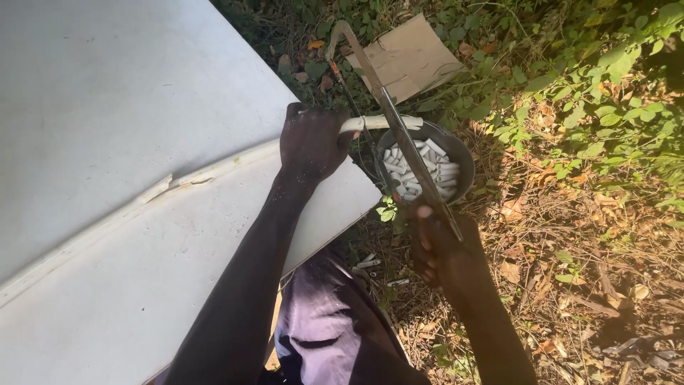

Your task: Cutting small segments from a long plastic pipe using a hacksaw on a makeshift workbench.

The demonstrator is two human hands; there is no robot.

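Observation:
My left hand (311, 142) presses a thin white pipe (381, 122) down at the corner of a large white board (142, 214); the pipe runs back along the board and its end sticks out over a round dark bowl (462, 155). The bowl holds several short white pipe pieces (420, 171). My right hand (442, 249) grips the handle of a metal hacksaw (388, 107), whose frame slants up to the left and whose blade crosses the pipe just beyond my left fingers.
A piece of brown cardboard (410, 57) lies behind the bowl. Green weeds (605, 93) and dry leaves (570, 249) cover the ground at right. A few white pipe pieces (369, 262) lie on the ground by my purple-clad knee (328, 321).

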